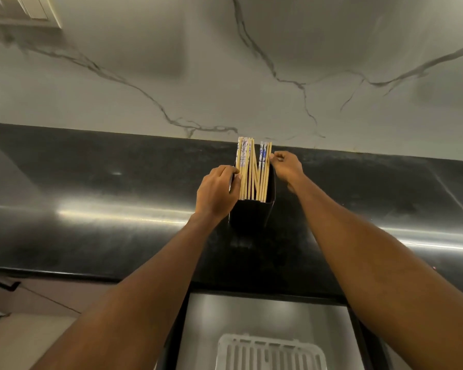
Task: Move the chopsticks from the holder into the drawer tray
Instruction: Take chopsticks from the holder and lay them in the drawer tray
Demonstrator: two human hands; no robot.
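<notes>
A black rectangular holder (251, 213) stands on the dark countertop near the back wall. Several bamboo chopsticks (253, 172) with blue-and-white patterned tops stand upright in it. My left hand (217, 193) is at the holder's left side, its fingers closed on the leftmost chopsticks. At the right side, my right hand (288, 166) pinches the rightmost chopsticks near their tops. Below the counter edge an open drawer (251, 316) shows a white slatted tray (270, 353) at the bottom of the view.
The black countertop (104, 209) stretches left and right of the holder. A marble-patterned wall (225, 76) rises right behind it. A pale switch panel (19, 9) sits on the wall at top left.
</notes>
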